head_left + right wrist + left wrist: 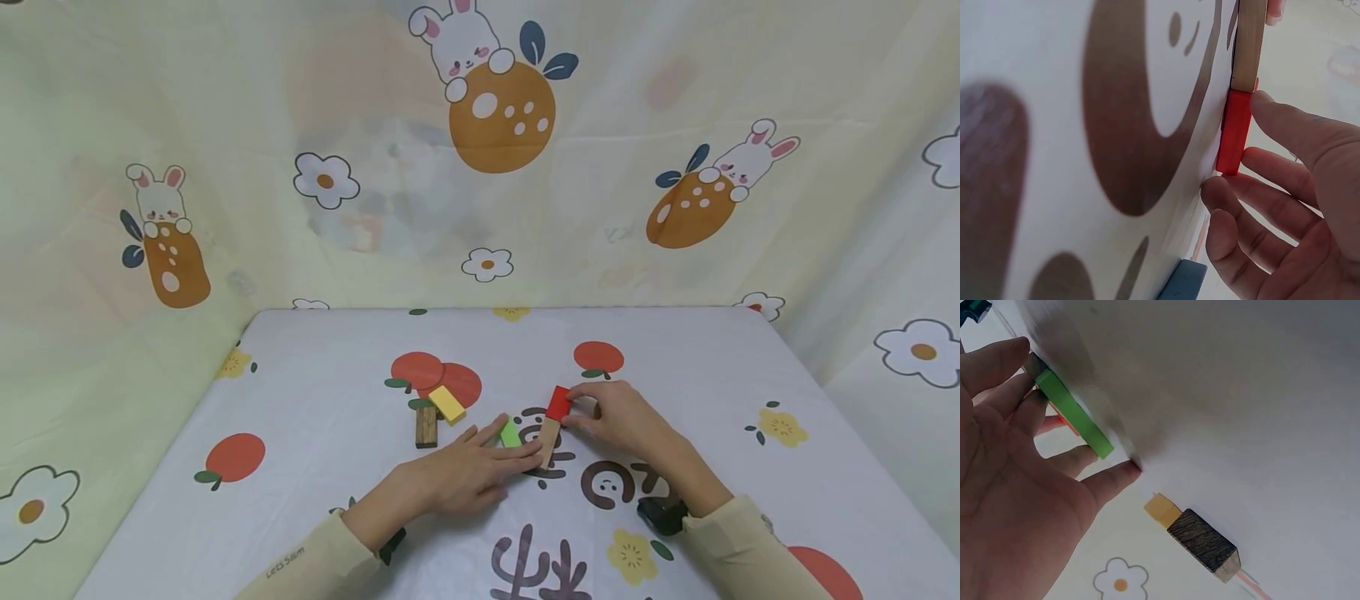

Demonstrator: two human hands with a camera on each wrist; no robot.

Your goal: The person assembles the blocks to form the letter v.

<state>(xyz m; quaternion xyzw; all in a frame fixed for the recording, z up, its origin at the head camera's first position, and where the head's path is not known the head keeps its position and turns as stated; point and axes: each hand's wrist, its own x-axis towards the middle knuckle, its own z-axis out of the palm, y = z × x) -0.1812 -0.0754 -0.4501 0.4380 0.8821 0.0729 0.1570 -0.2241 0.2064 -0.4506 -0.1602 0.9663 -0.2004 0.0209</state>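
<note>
In the head view, a red block (558, 403) lies end to end with a plain wooden block (549, 442), both flat on the table. My right hand (626, 417) pinches the red block between thumb and index finger; the right wrist view shows its other fingers loosely bent. My left hand (468, 468) lies palm down with fingers spread and fairly straight. One fingertip touches the plain wooden block, and others reach around a green block (510, 433) just left of it. The left wrist view shows the green block (1075, 415) beside those fingers.
Left of the hands, a yellow block (447, 404) lies near a dark wooden block (426, 427). A blue block (1183, 281) sits beyond the red one in the right wrist view. The patterned cloth (322, 483) covers the table, and a curtain (600, 217) hangs behind.
</note>
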